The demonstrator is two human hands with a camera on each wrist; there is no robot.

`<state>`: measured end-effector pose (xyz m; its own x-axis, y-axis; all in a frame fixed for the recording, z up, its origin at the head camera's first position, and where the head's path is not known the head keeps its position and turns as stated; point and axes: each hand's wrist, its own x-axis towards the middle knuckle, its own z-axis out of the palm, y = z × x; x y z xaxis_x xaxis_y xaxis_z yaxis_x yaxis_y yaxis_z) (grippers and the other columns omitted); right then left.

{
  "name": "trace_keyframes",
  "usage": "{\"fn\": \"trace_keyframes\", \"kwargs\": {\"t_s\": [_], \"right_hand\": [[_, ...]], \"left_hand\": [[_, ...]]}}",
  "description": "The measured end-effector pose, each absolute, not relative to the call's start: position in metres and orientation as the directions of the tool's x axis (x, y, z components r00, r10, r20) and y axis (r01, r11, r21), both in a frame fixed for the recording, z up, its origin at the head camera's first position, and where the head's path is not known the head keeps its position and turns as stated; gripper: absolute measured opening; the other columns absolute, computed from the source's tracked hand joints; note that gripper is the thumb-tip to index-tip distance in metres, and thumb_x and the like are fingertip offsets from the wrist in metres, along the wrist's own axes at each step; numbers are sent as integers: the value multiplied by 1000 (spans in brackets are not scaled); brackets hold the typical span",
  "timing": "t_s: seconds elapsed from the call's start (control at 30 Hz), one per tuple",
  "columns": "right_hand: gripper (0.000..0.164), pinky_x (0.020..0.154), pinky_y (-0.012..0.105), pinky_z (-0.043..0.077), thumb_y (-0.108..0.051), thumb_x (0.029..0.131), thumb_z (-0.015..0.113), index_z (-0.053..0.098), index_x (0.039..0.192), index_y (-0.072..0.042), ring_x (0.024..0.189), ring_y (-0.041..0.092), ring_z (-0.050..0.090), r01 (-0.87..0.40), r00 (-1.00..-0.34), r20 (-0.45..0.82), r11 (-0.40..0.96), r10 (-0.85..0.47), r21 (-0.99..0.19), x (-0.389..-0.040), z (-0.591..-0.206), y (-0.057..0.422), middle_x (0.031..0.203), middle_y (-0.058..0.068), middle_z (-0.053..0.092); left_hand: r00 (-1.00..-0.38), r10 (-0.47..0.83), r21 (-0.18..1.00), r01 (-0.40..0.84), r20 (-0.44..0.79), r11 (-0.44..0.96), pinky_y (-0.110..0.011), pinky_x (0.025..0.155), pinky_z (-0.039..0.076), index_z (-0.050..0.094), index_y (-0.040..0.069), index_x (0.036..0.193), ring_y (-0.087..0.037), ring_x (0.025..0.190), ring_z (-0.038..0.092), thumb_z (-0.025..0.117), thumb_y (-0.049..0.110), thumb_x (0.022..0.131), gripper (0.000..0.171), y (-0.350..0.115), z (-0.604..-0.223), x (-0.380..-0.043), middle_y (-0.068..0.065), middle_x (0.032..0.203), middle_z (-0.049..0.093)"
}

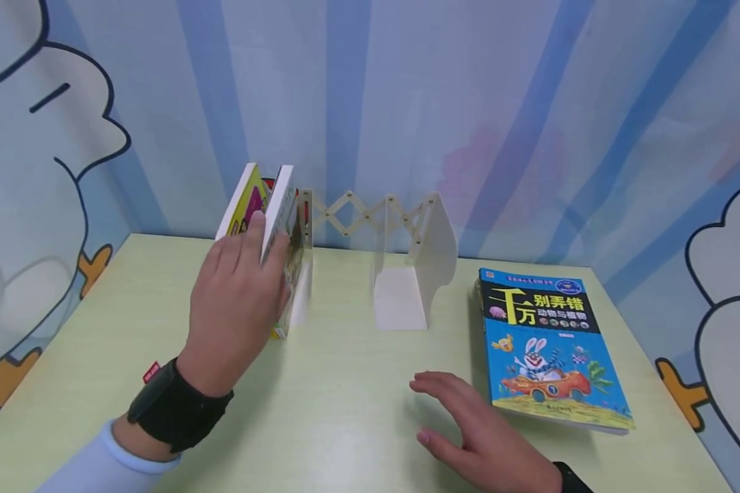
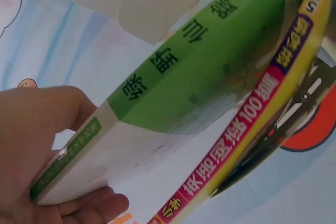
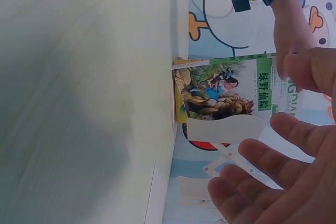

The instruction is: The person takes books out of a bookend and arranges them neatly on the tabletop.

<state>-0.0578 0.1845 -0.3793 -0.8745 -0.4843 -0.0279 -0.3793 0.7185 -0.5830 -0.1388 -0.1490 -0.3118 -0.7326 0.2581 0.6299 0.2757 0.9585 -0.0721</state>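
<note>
My left hand [image 1: 237, 294] grips a white and green book [image 2: 194, 72] by its end, thumb on one side and fingers on the other. The book stands upright beside the left plate of a white expandable bookend [image 1: 440, 246]. Next to it, on the left, is a yellow book [image 1: 244, 198] with a pink and yellow spine, partly hidden by the hand. In the right wrist view, the green book's cover [image 3: 220, 90] shows a girl and a lion. My right hand [image 1: 477, 431] hovers above the table with its fingers spread, touching nothing.
A blue book [image 1: 551, 356] with a rabbit in a car lies flat on top of other pages at the table's right. The bookend's lattice [image 1: 348, 213] spans between its plates. Behind the pale table [image 1: 345, 404] hangs a blue striped cloth [image 1: 382, 103].
</note>
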Motion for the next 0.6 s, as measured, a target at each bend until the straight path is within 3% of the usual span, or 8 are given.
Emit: {"fn": "trace_keyframes", "kwargs": {"t_s": [0.13, 0.27, 0.4, 0.6], "right_hand": [[50, 107, 41, 49, -57, 95, 59, 44, 142, -45, 134, 6, 44, -336, -879, -77, 725, -471, -601, -58, -379, 185, 147, -24, 42], [50, 106, 41, 49, -57, 96, 58, 46, 142, -41, 132, 6, 46, -332, -880, -80, 727, -468, -601, -58, -378, 186, 145, -25, 43], [50, 106, 41, 49, -55, 97, 58, 48, 142, -37, 131, 6, 46, -319, -882, -91, 728, -462, -607, -57, -378, 189, 144, -26, 43], [50, 107, 40, 48, -53, 97, 58, 47, 143, -38, 131, 9, 48, -312, -876, -100, 714, -471, -627, -57, -379, 190, 143, -26, 43]], "left_hand": [[-735, 260, -4, 331, 626, 944, -45, 74, 61, 58, 4, 138, -43, 100, 70, 78, 17, 87, 56, -147, -316, -132, -27, 148, 48], [-777, 248, 85, 360, 578, 929, -38, 51, 58, 55, 8, 141, -46, 101, 69, 81, 11, 83, 64, -144, -319, -123, -27, 155, 37], [-789, 254, 130, 386, 560, 913, -42, 56, 60, 50, 10, 145, -49, 113, 64, 78, 3, 85, 67, -143, -324, -113, -23, 161, 28], [-732, 259, 116, 420, 631, 900, -42, 65, 61, 57, 3, 140, -40, 96, 71, 81, -2, 79, 66, -149, -336, -97, -16, 159, 37]]}}
